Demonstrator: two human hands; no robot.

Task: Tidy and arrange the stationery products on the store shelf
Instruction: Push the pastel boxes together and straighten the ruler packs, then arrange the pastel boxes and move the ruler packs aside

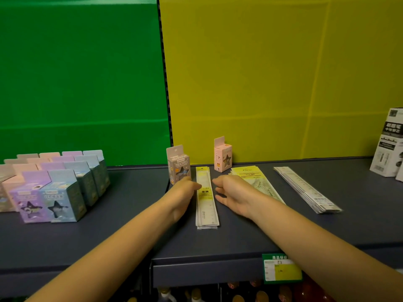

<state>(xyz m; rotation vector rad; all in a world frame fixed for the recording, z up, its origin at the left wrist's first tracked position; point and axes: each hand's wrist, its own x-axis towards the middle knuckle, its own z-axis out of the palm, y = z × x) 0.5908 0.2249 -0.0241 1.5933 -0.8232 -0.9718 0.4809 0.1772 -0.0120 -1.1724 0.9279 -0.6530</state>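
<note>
A stack of packaged yellow rulers (206, 205) lies lengthwise on the dark shelf (130, 232). My left hand (184, 195) rests against the stack's left edge, fingers loosely curled. On the stack's right side, my right hand (232, 194) has its fingers apart, the fingertips near the packs. Neither hand holds anything. A grey star-window box (178, 164) stands just behind my left hand. Farther back, a pink box (222, 156) stands near the yellow wall.
Rows of pastel boxes (58, 184) fill the shelf's left part. A yellow-labelled pack pile (255, 179) lies under my right wrist, a white ruler stack (305, 189) farther right, white cartons (390, 144) at the far right. A price tag (281, 269) hangs on the front edge.
</note>
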